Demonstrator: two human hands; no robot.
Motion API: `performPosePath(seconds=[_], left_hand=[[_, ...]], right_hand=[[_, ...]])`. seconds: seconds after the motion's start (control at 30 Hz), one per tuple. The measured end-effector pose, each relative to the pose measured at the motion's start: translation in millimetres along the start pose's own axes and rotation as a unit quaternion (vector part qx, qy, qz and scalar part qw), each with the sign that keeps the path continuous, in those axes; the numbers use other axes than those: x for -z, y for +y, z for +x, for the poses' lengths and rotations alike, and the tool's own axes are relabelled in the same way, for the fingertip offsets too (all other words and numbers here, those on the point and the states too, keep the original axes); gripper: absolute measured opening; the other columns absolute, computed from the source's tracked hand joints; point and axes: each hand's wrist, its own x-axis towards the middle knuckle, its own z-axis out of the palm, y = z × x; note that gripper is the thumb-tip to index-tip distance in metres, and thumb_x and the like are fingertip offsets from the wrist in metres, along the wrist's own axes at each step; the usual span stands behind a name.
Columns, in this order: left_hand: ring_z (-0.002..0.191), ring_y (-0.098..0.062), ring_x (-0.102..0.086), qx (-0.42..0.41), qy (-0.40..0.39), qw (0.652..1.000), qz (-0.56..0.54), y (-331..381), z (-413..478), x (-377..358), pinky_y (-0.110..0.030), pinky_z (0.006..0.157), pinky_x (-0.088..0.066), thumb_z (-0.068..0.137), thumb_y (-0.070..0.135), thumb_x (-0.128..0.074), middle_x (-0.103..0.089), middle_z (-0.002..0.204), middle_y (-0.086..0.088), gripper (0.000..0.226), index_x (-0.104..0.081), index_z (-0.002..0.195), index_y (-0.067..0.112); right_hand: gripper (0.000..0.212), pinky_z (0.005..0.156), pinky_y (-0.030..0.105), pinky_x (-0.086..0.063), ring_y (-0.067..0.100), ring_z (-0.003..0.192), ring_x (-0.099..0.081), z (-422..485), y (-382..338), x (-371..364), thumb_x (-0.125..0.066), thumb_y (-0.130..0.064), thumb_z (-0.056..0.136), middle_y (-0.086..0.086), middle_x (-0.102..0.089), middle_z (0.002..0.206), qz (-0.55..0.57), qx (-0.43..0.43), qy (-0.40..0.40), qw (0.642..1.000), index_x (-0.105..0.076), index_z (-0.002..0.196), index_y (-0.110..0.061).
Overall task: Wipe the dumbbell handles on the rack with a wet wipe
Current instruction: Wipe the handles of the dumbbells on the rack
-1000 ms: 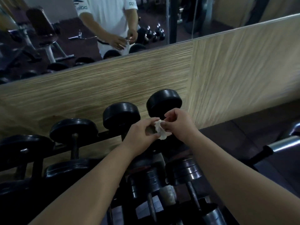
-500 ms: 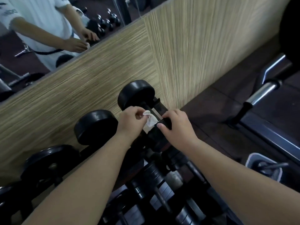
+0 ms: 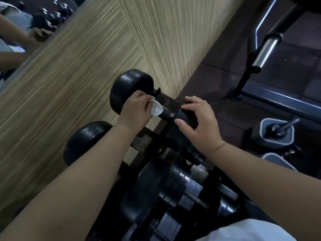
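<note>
The left hand (image 3: 134, 108) pinches a white wet wipe (image 3: 156, 110) against the dumbbell handle (image 3: 167, 114), whose long axis runs from upper left to lower right on the rack (image 3: 144, 139). The right hand (image 3: 199, 121) cups the dumbbell's near head, fingers loosely curled.

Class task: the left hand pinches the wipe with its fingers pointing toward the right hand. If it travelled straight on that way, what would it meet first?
Probably the dumbbell handle: the left hand already holds the wet wipe against it. Depth is unclear.

small pale marks on dumbbell handle (image 3: 167, 114), blurred; unreadable
</note>
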Motion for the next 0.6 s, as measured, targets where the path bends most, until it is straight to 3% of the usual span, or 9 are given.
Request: performPosePath(seconds=[0.1,0.17,0.33,0.47,0.53,0.6], left_hand=[[0.111,-0.021,-0.06,-0.034,-0.053,0.998,0.011,-8,1,-1,-0.025,0.095,-0.041,0.095,0.025,-0.071,-0.061,0.124,-0.007,0.039,-0.069,0.129,0.006],[0.113,-0.025,-0.058,-0.057,-0.064,0.996,0.022,-14,2,-3,-0.026,0.096,-0.039,0.095,0.024,-0.073,-0.06,0.126,-0.008,0.041,-0.068,0.131,0.005],[0.098,-0.031,-0.059,-0.16,-0.06,0.985,0.014,-7,8,-10,-0.04,0.088,-0.05,0.096,0.018,-0.07,-0.068,0.109,-0.009,0.019,-0.078,0.11,0.008],[0.089,-0.024,-0.059,-0.311,-0.13,0.941,0.004,14,12,-13,-0.026,0.083,-0.043,0.097,0.027,-0.054,-0.07,0.102,-0.006,0.032,-0.08,0.1,0.009],[0.085,-0.026,-0.06,-0.312,-0.135,0.94,0.024,13,19,-10,-0.025,0.08,-0.039,0.095,0.024,-0.054,-0.07,0.096,-0.007,0.03,-0.081,0.095,0.009],[0.081,-0.028,-0.062,-0.29,-0.114,0.948,0.063,2,27,-4,-0.026,0.076,-0.04,0.089,0.006,-0.068,-0.07,0.09,-0.008,0.012,-0.08,0.092,0.007]], right_hand=[[0.045,0.122,0.025,-0.015,0.02,0.141,-0.042,-6,-2,-2,-0.065,-0.043,0.092,0.004,-0.053,0.144,-0.014,-0.013,0.001,1.0,-0.063,0.123,-0.01],[0.047,0.12,0.02,-0.012,0.019,0.142,-0.04,-7,-3,-2,-0.064,-0.043,0.093,0.003,-0.052,0.145,-0.022,-0.016,-0.006,1.0,-0.062,0.126,-0.01],[0.043,0.117,0.045,-0.033,0.018,0.136,-0.043,-7,-4,-2,-0.065,-0.039,0.093,0.002,-0.051,0.144,-0.016,-0.012,0.008,1.0,-0.061,0.125,-0.011],[0.041,0.114,0.049,-0.035,0.02,0.135,-0.044,-7,0,-4,-0.064,-0.038,0.094,0.005,-0.051,0.143,-0.024,0.0,0.01,1.0,-0.061,0.125,-0.01],[0.041,0.113,0.051,-0.036,0.02,0.135,-0.044,-7,2,-5,-0.064,-0.037,0.094,0.005,-0.051,0.143,-0.024,-0.001,0.01,1.0,-0.061,0.125,-0.01],[0.041,0.113,0.052,-0.036,0.021,0.135,-0.044,-7,2,-5,-0.063,-0.037,0.094,0.005,-0.051,0.143,-0.024,0.002,0.013,1.0,-0.061,0.124,-0.01]])
